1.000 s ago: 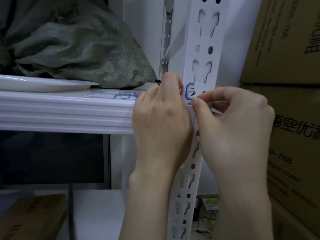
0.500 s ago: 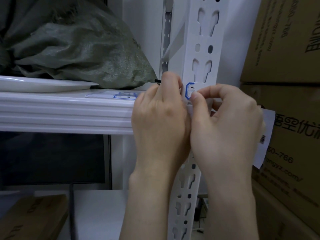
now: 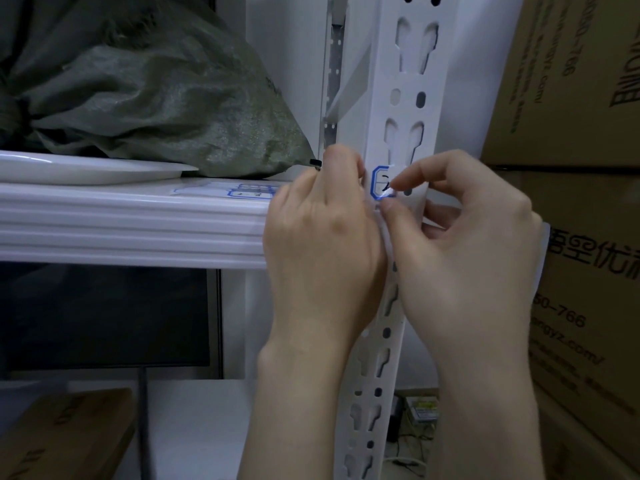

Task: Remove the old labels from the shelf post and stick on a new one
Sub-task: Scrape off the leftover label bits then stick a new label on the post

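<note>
The white slotted shelf post [image 3: 412, 74] runs down the middle. An old blue-bordered label [image 3: 378, 180] with black handwriting is stuck on it at shelf height. My right hand [image 3: 464, 244] pinches the label's lower edge between index fingertip and thumb, and that edge curls off the post. My left hand [image 3: 322, 233] is curled against the post's left side, just left of the label. A black tip [image 3: 314, 163], seemingly a pen, sticks out above its knuckles. More blue-bordered labels [image 3: 249, 192] lie on the shelf top.
A white shelf beam [image 3: 131, 230] runs left, carrying a white plate [image 3: 86, 171] and a grey-green woven sack [image 3: 156, 98]. Stacked cartons [image 3: 588, 133] stand close on the right. A white sheet edge [image 3: 543, 251] shows behind my right hand. Another carton [image 3: 65, 434] lies lower left.
My right index finger and thumb have moved up from below the label onto its lower edge, which now lifts off the post. My left hand has stayed in place.
</note>
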Available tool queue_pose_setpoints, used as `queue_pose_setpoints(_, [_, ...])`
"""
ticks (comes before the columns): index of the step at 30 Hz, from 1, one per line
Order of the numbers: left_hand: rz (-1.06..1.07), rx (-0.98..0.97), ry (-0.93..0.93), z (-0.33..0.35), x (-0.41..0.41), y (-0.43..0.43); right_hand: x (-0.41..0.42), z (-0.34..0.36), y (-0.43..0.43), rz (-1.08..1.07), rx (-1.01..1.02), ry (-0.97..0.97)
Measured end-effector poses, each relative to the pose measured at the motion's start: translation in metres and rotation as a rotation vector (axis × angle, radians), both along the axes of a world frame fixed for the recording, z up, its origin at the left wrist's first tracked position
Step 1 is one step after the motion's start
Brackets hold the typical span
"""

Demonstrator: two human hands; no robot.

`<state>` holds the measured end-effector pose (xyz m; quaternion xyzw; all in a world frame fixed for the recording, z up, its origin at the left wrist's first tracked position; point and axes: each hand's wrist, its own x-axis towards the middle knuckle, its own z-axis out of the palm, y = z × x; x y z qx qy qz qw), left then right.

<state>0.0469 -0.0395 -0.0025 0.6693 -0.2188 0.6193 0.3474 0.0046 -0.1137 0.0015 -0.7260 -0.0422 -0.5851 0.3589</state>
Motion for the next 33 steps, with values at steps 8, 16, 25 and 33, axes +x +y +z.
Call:
queue_pose_setpoints(8, [0.009,-0.011,0.009,-0.001,0.002,0.000,0.004,-0.001,0.000,-0.003,0.034,-0.013])
queue_pose_setpoints(16, [0.008,0.001,0.009,-0.002,0.002,0.001,0.006,-0.001,-0.002,0.009,0.070,-0.001])
queue_pose_setpoints(25, [0.008,0.005,0.010,-0.001,0.001,0.001,0.010,-0.002,0.005,-0.020,0.142,-0.011])
queue_pose_setpoints(33, [0.009,-0.002,-0.001,-0.001,0.002,0.001,0.010,-0.003,0.007,-0.034,0.148,-0.035])
